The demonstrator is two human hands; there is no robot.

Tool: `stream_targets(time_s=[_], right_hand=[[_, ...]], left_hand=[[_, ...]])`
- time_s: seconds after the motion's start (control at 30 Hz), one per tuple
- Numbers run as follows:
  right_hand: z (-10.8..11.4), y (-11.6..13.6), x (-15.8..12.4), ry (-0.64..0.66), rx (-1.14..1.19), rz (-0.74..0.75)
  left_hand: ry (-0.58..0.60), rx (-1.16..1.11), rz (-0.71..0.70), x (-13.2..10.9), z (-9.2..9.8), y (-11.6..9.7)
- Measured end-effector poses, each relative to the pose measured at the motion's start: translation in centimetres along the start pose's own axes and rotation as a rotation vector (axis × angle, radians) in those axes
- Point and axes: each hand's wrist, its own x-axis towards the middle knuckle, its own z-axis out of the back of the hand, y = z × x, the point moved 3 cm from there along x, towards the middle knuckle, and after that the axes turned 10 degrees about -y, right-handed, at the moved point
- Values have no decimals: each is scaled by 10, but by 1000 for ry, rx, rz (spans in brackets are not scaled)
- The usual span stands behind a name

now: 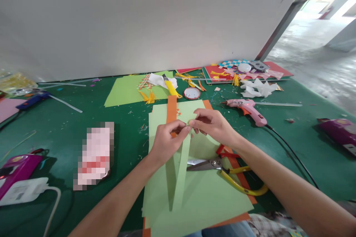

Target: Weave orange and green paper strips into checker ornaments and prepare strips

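Both hands pinch the upper end of a light green paper strip (183, 170), which hangs down toward me over a stack of light green paper (211, 196). My left hand (171, 139) grips it from the left, fingers closed. My right hand (214, 124) meets it at the same end, thumb and fingertips pressed together. An orange paper strip (171, 109) lies upright behind my left hand. Scissors (214, 164) with red and yellow handles rest on the stack, under my right forearm. Orange paper (246, 185) shows beneath the green sheets.
A pink glue gun (247, 109) with a black cord lies to the right. A yellow cutter (171, 87), a round lid (191, 93) and tasselled woven paper pieces (146, 83) lie at the back. On the left are a blurred-out pink object (96, 155) and a white plug (25, 190).
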Motion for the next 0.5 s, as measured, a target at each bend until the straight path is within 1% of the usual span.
stream_targets(time_s=[0.07,0.13,0.5], right_hand=[[2,-1,1,-11,26,14],[3,-2,1,-17,32,19],[2,0,1,-28,13,9]], left_hand=[[42,-10,26,-1,-1,0],[58,-21,46,-2,-2,1],[18,-20,46,-4,-2,1]])
